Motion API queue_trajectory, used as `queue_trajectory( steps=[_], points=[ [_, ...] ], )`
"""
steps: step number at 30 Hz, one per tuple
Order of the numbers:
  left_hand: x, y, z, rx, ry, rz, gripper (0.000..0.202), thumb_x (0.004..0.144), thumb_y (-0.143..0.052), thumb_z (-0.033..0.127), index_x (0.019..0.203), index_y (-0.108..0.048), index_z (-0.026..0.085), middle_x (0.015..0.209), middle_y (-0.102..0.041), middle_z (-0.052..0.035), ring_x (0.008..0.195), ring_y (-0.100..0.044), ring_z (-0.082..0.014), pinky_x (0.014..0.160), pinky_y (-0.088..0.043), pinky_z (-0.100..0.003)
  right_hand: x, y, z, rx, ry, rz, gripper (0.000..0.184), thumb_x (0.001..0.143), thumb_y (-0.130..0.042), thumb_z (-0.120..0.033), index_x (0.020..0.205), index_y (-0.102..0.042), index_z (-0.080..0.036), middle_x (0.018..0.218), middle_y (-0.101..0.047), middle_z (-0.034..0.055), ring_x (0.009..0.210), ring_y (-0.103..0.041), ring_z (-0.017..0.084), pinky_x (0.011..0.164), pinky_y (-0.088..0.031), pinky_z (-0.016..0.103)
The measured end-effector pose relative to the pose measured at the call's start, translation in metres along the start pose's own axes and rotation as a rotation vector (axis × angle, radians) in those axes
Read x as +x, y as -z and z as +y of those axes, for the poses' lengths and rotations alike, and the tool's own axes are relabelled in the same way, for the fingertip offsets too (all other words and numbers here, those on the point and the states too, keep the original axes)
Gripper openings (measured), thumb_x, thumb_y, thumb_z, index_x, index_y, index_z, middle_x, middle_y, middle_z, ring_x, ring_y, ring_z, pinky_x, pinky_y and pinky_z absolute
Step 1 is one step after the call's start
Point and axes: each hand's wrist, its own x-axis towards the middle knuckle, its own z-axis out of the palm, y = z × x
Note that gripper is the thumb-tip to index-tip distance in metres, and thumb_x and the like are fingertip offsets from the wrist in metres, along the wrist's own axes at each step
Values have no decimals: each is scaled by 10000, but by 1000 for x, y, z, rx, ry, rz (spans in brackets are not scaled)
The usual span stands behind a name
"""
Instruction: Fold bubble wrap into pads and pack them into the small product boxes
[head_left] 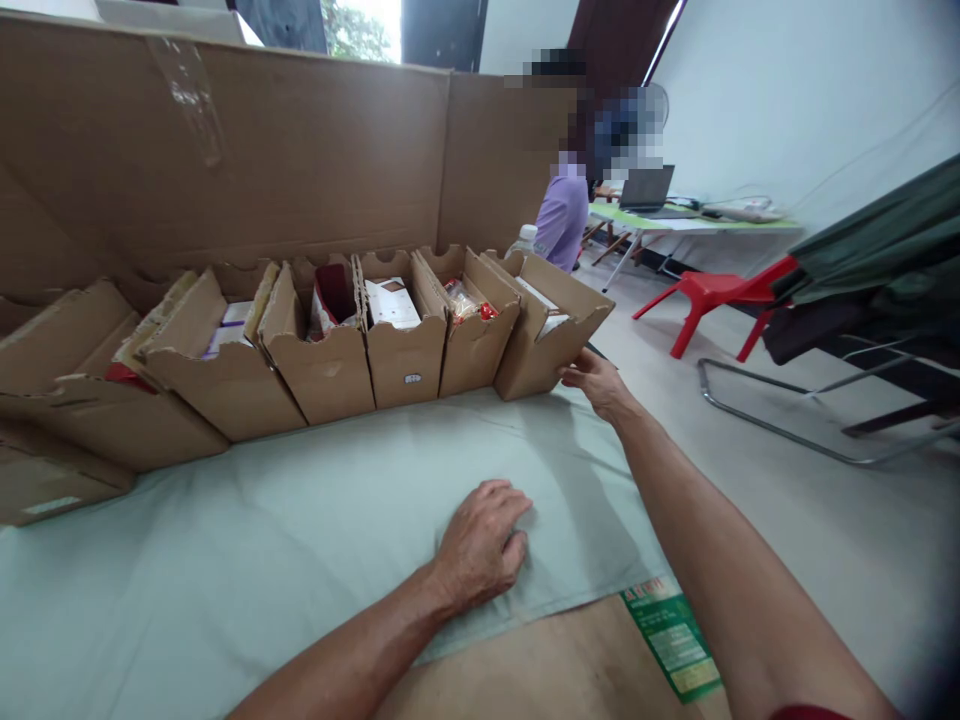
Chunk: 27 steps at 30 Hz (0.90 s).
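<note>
A tall cardboard sheet (300, 150) stands as a back wall, well beyond the fingers of both hands. In front of it the surface is covered by a pale green cloth (225, 540). A row of open-topped cardboard boxes (322, 370) stands on the cloth against the sheet.

As things lie, the row looks largely set up. The boxes stand side by side and the ones that can be seen into already hold goods. One holds a dark red item (335, 292), the next a white booklet (391, 300), and the next a clear packet with red in it (463, 298). The end box (544, 345) sits skewed, angled away from its neighbour, so lining it up appears to be what is left.

The right hand (596, 383) is stretched far forward with the arm nearly straight. Its fingers (576, 375) lie close together and touch the near corner of the end box, which sits just ahead and to the left of them. It cannot be told whether they pinch the cardboard or only press on it.

The left hand (480, 545) rests palm down on the cloth, with the row well ahead of its fingers. Those fingers are loosely curled and hold nothing. A green label (675, 640) lies on bare board to the right of them.
</note>
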Motion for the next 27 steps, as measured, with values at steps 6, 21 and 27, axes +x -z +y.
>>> queue_trajectory(
  steps=[6, 21, 27],
  points=[
    [2, 1, 1, -8, 13, -1, 409, 795, -562, 96, 1183, -688, 129, 1219, -729, -146, 1233, -609, -303, 1121, -492, -499, 16, -23, -8, -75, 75, 176, 364, 594, -724, -316, 939, -677, -209, 879, -719, 58, 880, -647, 251, 803, -551, 420],
    [3, -2, -2, -108, 105, 137, 378, 768, -565, 123, 1121, -683, 192, 1192, -712, -108, 1212, -611, -276, 1107, -496, -471, -36, -116, -147, -961, 350, -16, 317, 862, -595, -232, 1145, -736, -248, 900, -774, 76, 881, -706, 310, 773, -501, 379],
    [7, 30, 12, -104, 298, 629, 644, 798, -523, 107, 1433, -427, 141, 1505, -437, -199, 1453, -387, -331, 1245, -287, -561, -109, -83, -148, -948, 416, -20, 189, 884, -554, -262, 935, -736, -264, 825, -779, 40, 776, -705, 259, 688, -484, 333]
  ],
)
